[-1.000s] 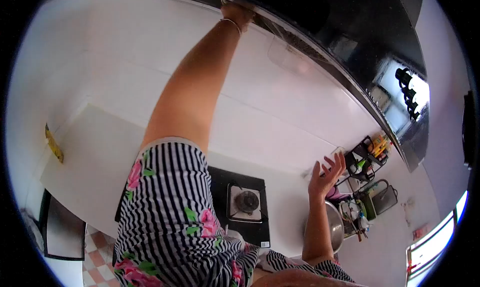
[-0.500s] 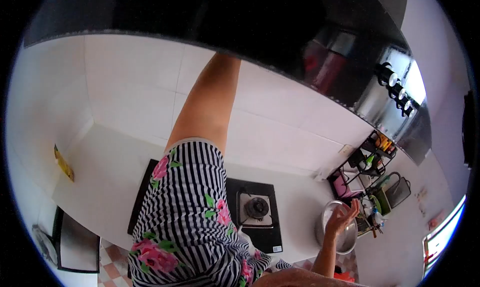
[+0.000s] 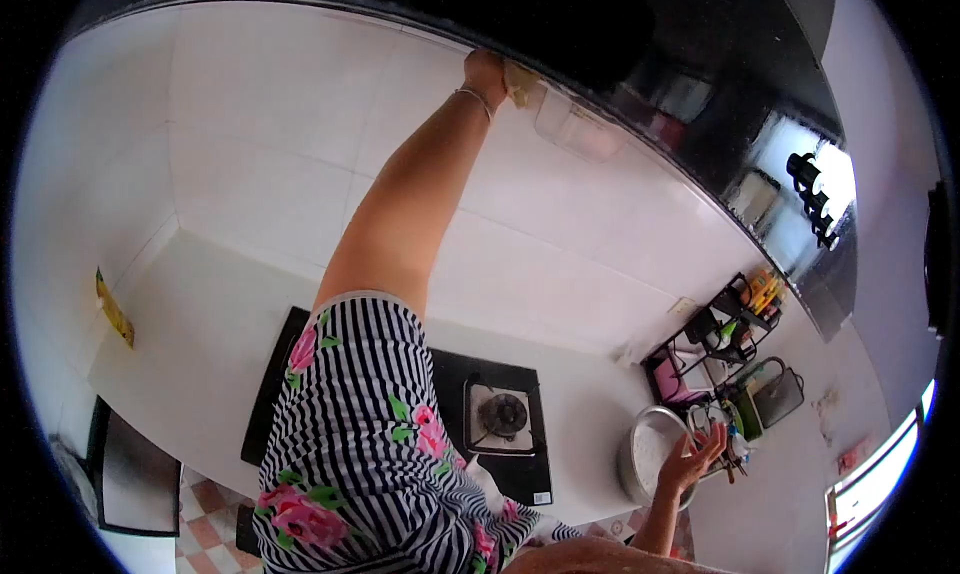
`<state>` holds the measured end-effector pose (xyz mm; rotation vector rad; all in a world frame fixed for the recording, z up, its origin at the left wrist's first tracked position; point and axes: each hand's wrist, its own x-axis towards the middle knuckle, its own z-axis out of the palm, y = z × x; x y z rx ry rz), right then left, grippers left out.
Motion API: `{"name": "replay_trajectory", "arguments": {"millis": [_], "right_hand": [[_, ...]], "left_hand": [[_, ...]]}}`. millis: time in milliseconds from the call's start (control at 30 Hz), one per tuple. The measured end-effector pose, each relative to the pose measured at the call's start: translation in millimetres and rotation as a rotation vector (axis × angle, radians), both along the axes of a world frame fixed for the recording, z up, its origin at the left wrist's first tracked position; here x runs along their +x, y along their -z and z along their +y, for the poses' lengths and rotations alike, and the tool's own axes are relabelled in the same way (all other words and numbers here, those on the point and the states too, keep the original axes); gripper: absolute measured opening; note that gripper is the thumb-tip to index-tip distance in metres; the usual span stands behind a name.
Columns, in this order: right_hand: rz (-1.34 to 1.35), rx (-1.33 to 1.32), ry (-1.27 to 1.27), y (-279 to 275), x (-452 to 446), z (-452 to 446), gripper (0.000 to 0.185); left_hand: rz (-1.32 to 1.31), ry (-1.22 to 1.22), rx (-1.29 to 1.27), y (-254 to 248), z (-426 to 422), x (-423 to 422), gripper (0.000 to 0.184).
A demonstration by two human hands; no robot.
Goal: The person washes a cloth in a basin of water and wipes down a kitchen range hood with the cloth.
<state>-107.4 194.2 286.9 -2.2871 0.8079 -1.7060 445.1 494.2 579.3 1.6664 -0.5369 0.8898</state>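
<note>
My left hand (image 3: 486, 74) is raised to the lower edge of the black range hood (image 3: 560, 34), a thin bracelet at its wrist. Its fingers are closed on a yellowish, cloth-like piece (image 3: 520, 84), pressed close under the hood; part of the hand is hidden by the hood's edge. Just right of it, a clear plastic cup (image 3: 580, 129) hangs below the hood. My right hand (image 3: 695, 459) is held up with its fingers apart and holds nothing. It overlaps the view of a metal bowl (image 3: 628, 464) with whitish contents on the counter.
Below my left arm lies a black gas stove (image 3: 543, 394) with a burner (image 3: 503, 414). A black rack (image 3: 735, 314) of kitchen items stands against the wall at right. A yellow packet (image 3: 115, 312) lies on the counter at far left.
My left hand, hidden behind the hood before, now shows at its lower edge with the yellowish piece. The view has tilted, and the clear cup has come into sight. My right hand stays raised and open.
</note>
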Motion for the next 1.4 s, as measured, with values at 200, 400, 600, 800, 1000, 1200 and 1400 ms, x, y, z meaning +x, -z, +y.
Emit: {"name": "replay_trajectory", "arguments": {"millis": [200, 400, 600, 800, 1000, 1200, 1400], "right_hand": [[0.019, 0.038, -0.023, 16.6, -7.7, -17.5, 0.052], [-0.009, 0.093, -0.054, 23.6, 7.2, -18.6, 0.052], [0.044, 0.06, -0.032, 29.9, 13.5, -12.3, 0.053], [0.014, 0.071, -0.03, 27.8, 8.7, -12.2, 0.054], [-0.005, 0.068, -0.01, 29.5, -0.5, -15.0, 0.052], [-0.017, 0.024, -0.017, 20.8, -7.5, -12.6, 0.049], [0.007, 0.003, -0.01, 21.0, -7.5, -18.6, 0.052]], "left_hand": [[-0.102, -0.053, -0.275, -8.1, 51.7, 2.9, 0.039], [-0.245, 0.119, -0.297, -29.6, 57.3, -10.7, 0.038], [-0.2, 0.126, -0.168, -21.1, 28.0, -9.5, 0.037], [-0.184, 0.11, -0.124, -15.7, 10.1, -8.2, 0.036], [-0.167, 0.112, -0.098, -15.4, -0.7, -4.6, 0.036], [-0.132, 0.129, -0.079, -10.4, -5.3, -0.2, 0.035], [-0.066, 0.174, -0.159, 9.2, 25.5, 2.1, 0.034]]}}
